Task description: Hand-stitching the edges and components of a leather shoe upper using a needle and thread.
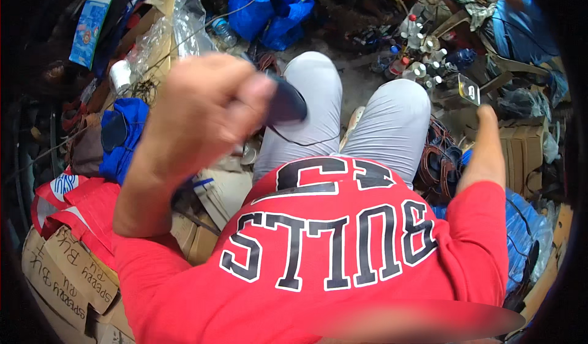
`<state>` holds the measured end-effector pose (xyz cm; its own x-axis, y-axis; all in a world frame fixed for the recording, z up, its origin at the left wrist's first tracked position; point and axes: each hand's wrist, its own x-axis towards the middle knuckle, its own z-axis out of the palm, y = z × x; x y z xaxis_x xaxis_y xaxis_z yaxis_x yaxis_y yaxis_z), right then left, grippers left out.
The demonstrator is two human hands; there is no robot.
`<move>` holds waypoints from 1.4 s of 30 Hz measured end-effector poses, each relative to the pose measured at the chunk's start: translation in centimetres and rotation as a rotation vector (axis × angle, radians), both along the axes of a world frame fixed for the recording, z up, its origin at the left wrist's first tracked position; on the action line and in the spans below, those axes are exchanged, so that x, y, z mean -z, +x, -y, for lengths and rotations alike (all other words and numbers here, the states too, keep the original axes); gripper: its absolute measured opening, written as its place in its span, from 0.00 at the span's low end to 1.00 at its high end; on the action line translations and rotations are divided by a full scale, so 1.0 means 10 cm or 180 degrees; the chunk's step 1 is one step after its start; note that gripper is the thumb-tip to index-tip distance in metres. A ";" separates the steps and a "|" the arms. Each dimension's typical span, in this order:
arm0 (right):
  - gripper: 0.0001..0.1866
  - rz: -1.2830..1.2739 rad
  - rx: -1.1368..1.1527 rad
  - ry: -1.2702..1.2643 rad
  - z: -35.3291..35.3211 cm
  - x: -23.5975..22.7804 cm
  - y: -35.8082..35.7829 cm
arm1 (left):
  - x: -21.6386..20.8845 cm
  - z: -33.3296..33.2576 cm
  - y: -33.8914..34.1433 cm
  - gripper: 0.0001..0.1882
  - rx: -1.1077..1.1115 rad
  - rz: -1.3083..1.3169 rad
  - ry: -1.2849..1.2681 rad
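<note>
My left hand (217, 96) is raised in front of my left thigh, its fingers closed and somewhat blurred. At its fingertips is a dark, smooth, rounded piece (288, 104) that looks like the end of a shoe or sole; the rest is hidden behind the hand. A thin dark thread (306, 143) hangs below that piece and curves across my lap. My right arm reaches out to the right, and the end of it (487, 116) shows without distinct fingers. Close beyond it is a small flat dark packet or tin (468, 90) with a pale label.
Several small bottles (419, 68) stand beyond my knees, near a blue plastic bag (260, 10). Cardboard (58, 276) and a red bag (79, 206) lie at my left. Brown straps (440, 157), cartons (520, 154) and blue plastic (520, 231) crowd my right side.
</note>
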<state>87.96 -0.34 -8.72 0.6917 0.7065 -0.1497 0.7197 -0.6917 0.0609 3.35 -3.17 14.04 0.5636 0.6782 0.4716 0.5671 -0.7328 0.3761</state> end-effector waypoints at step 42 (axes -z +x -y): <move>0.17 -0.3000 -0.2691 0.0370 -0.17 -0.72 -5.31 | 1.83 -0.65 1.03 0.15 -0.0409 -0.0165 0.0307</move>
<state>34.85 1.32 -1.49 -0.3196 0.9156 -0.2439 0.6686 0.0356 -0.7427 13.67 3.34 -4.24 0.5005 0.6991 0.5106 0.6752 -0.6844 0.2753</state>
